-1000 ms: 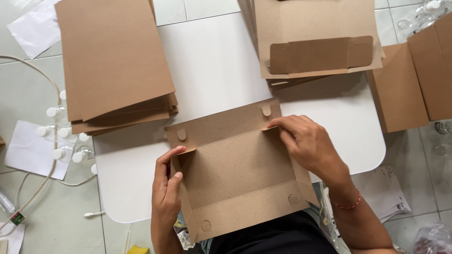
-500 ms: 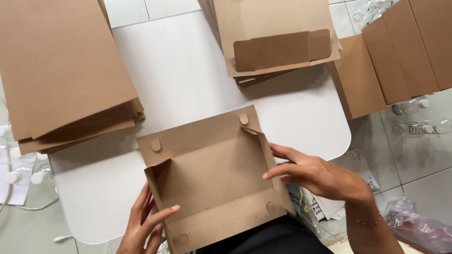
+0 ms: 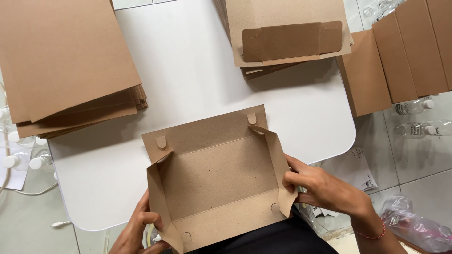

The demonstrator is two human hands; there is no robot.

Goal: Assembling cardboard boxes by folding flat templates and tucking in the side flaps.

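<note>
Half-folded box [image 3: 216,176] at near table [image 3: 188,75] edge; left hand [image 3: 139,230] gripping raised left flap, right hand [image 3: 325,190] pinching right flap; flat card stacks [image 3: 61,61] behind

1 cardboard tray [image 3: 217,176], 3 cardboard stacks [image 3: 66,61], 2 hands [image 3: 325,190]

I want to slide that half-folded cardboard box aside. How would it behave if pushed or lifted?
The half-folded box is thin kraft card, so probably light and easily slid on the smooth white table. Its raised side flaps, pinched by the left hand and right hand, would likely flop open.
</note>
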